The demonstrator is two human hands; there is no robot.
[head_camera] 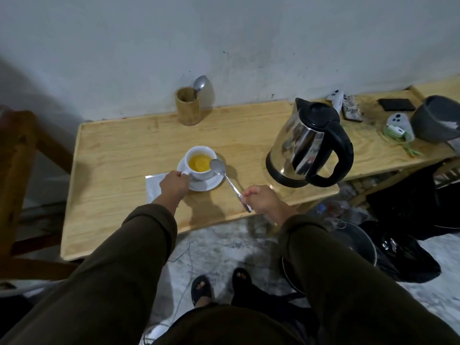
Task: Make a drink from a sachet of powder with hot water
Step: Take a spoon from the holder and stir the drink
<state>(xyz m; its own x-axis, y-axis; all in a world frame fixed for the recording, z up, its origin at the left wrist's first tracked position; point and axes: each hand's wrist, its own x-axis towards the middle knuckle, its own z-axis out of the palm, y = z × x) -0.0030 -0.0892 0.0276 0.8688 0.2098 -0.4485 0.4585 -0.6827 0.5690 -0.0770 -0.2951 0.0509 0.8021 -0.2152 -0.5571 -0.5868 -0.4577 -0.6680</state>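
On the wooden table point(119, 155), the cup point(201, 162) of yellow drink is steadied by left hand point(174, 183) fingers pinching its handle — the spoon point(225, 178), pinched by the right hand point(261, 198), is poised at the rim, seemingly for stirring.

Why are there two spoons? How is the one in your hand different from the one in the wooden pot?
The spoon in the right hand lies slanted, bowl at the cup rim. The spoon in the wooden pot stands upright, bowl up, untouched. One is in use, the other stored by the wall. Both are shiny metal.
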